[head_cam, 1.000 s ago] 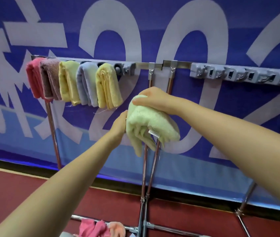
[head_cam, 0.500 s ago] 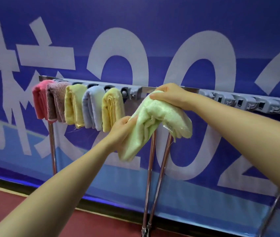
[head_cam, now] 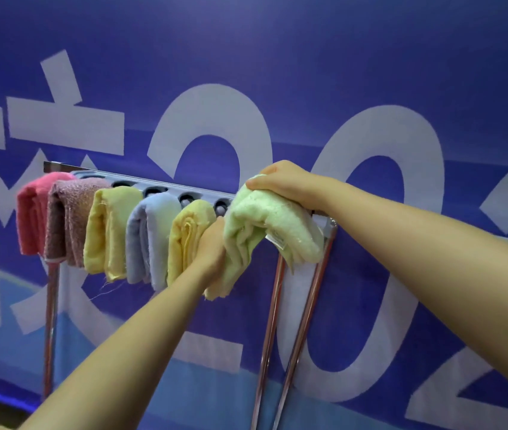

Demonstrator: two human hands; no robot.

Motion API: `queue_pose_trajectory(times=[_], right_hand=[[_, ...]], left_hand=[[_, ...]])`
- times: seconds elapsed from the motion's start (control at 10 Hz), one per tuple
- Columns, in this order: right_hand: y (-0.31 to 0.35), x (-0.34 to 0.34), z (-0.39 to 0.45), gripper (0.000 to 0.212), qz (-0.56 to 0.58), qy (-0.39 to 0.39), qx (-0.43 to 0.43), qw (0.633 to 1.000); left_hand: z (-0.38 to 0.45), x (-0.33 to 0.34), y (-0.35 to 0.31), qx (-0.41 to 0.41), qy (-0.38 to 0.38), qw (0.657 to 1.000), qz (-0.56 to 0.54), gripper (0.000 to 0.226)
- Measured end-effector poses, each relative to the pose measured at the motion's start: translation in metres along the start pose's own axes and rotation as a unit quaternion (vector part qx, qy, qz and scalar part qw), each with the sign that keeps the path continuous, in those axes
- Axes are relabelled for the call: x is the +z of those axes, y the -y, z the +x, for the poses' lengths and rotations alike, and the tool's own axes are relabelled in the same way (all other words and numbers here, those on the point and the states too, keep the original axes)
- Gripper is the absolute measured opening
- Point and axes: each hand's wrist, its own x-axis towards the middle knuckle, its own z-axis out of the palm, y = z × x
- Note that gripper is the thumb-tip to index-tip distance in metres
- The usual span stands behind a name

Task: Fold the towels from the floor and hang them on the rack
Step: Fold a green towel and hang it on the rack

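While both forearms reach fwd & up from the bottom corners, a big blue banner (head_cam: 308, 57) w/ white numerals fills the bkgd. Next in size, the metal towel rack (head_cam: 280, 321): chrome legs, gray clip rail across the top. Five folded towels hang on it side by side, touching, L to R: pink towel (head_cam: 30, 212), brown towel (head_cam: 72, 218), yellow towel (head_cam: 108, 231), pale blue towel (head_cam: 150, 237), second yellow towel (head_cam: 186, 240). Just right of them the light green towel (head_cam: 265, 228) is draped over the rail, a white tag showing on its right fold, lower end hanging loose. Right hand (head_cam: 283, 181) sits on top of the green towel at the rail, palm down, wrist bent, thumb & fingers curled over the top fold, gripping it. Left hand (head_cam: 213, 246) comes up from below betw. the second yellow towel & the green one, fingers closed round the green towel's hanging part; fingertips hidden in the cloth.
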Motion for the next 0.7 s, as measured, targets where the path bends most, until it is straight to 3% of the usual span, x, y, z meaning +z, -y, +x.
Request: queue_pose_trajectory(times=[0.1,0.2,0.3,0.4,0.5,0.6,0.7], right_hand=[[0.002,0.009,0.020,0.027,0.005,0.005,0.003,1.000],[-0.006,0.017,0.034,0.026,0.026,0.004,0.020,0.999],[-0.029,0.025,0.041,0.036,0.053,-0.002,0.051,0.997],[-0.056,0.030,0.039,0.042,0.059,-0.019,0.086,0.994],[-0.076,0.039,0.027,0.039,0.091,-0.021,0.120,0.988],[-0.085,0.059,0.017,0.030,0.147,-0.017,0.134,0.980],[-0.082,0.081,0.016,0.035,0.165,-0.024,0.149,0.975]], left_hand=[[0.022,-0.019,0.011,-0.009,-0.034,0.999,0.021,0.023],[0.027,-0.023,0.013,0.009,-0.017,0.999,0.046,0.022],[0.007,-0.011,-0.003,0.035,-0.054,0.997,0.037,0.048],[0.010,-0.006,0.000,0.058,-0.056,0.997,-0.008,0.057],[0.012,-0.005,0.007,0.067,-0.041,0.997,-0.011,0.049],[0.009,-0.006,0.013,0.087,-0.034,0.995,0.018,0.060],[-0.004,-0.008,0.014,0.163,-0.042,0.981,0.097,0.064]])
